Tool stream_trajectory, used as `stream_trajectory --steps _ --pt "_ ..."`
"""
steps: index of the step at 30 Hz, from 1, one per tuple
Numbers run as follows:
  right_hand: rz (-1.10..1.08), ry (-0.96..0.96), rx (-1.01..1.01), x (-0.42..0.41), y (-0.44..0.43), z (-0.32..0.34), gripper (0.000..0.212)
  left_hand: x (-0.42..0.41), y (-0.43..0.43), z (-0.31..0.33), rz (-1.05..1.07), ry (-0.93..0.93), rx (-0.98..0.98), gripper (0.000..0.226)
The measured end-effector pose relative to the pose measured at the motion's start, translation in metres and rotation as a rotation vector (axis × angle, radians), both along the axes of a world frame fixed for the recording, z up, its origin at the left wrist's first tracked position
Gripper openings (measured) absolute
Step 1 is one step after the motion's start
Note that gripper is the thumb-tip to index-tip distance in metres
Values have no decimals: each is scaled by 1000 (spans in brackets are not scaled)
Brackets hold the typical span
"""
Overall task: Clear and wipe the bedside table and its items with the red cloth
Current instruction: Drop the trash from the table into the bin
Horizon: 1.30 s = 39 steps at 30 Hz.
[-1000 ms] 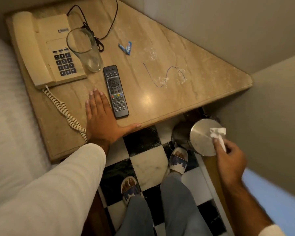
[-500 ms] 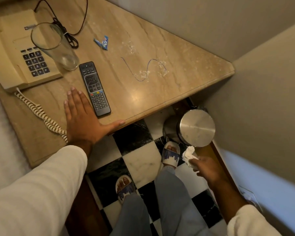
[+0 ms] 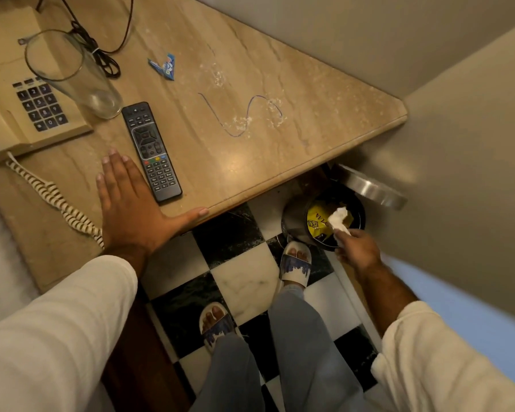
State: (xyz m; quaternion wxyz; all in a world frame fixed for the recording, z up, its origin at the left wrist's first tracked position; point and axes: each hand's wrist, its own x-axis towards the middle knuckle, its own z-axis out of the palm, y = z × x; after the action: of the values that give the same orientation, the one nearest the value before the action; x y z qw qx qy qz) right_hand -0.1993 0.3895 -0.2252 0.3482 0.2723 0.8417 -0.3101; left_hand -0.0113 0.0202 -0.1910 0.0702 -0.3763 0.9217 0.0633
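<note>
Now your left hand (image 3: 131, 209) lies flat, fingers spread, on the beige marble bedside table (image 3: 280, 138); your right hand (image 3: 358, 251) pinches a crumpled white tissue (image 3: 338, 218) over the open steel pedal bin (image 3: 295, 215).

The bedside table (image 3: 280, 150) top is polished beige marble with a glossy sheen. The drinking glass (image 3: 72, 72) is clear. The telephone (image 3: 18, 108) and remote control (image 3: 152, 153) look like matt plastic. The pedal bin (image 3: 333, 218) has a brushed-steel lid (image 3: 369, 185); crumpled white tissue (image 3: 338, 218) looks papery.
</note>
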Motion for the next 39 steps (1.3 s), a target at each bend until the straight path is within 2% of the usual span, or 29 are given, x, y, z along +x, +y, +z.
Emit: stream_trajectory --steps 2,3,4,6,8,12,15,19,22,24,26,29,34,37,39 --pt "-93 4 -15 -5 -4 0 60 0 -1 0 -5 -10 4 162" --pt "-79 18 17 -5 -7 3 64 0 -1 1 -6 -18 7 163" --pt "-15 42 62 -3 -11 9 62 0 -1 2 -10 -27 11 163" --pt "133 142 90 8 -25 28 41 -1 0 6 -8 -38 30 164" --pt "205 289 -52 22 -50 55 14 -2 0 9 4 -41 52 165" --pt "414 476 -405 25 -140 111 13 -2 -1 12 12 -65 65 167" --pt "656 631 -492 -1 -221 126 8 -3 -1 13 15 -72 68 168" --pt "1046 765 -377 -40 -332 118 34 -3 -2 11 20 -60 71 168" --pt "1273 725 -239 -52 -387 107 53 -4 -2 12 20 -54 68 168" --pt "1391 666 -136 -56 -410 98 54 -3 -2 12 23 -58 71 167" --pt "1475 660 -38 -60 -421 93 41 -3 -3 13 23 -55 75 166" --pt "1397 684 -53 -66 -412 95 30 -3 -2 14 18 -71 71 165" --pt "979 764 -363 -47 -306 122 18 -3 -3 13 11 -68 73 166" --pt "830 646 -357 -16 -201 120 18 -2 -3 10 9 -34 87 167" --pt "718 525 -251 -1 -130 103 16 -3 -1 8 9 -12 98 166"
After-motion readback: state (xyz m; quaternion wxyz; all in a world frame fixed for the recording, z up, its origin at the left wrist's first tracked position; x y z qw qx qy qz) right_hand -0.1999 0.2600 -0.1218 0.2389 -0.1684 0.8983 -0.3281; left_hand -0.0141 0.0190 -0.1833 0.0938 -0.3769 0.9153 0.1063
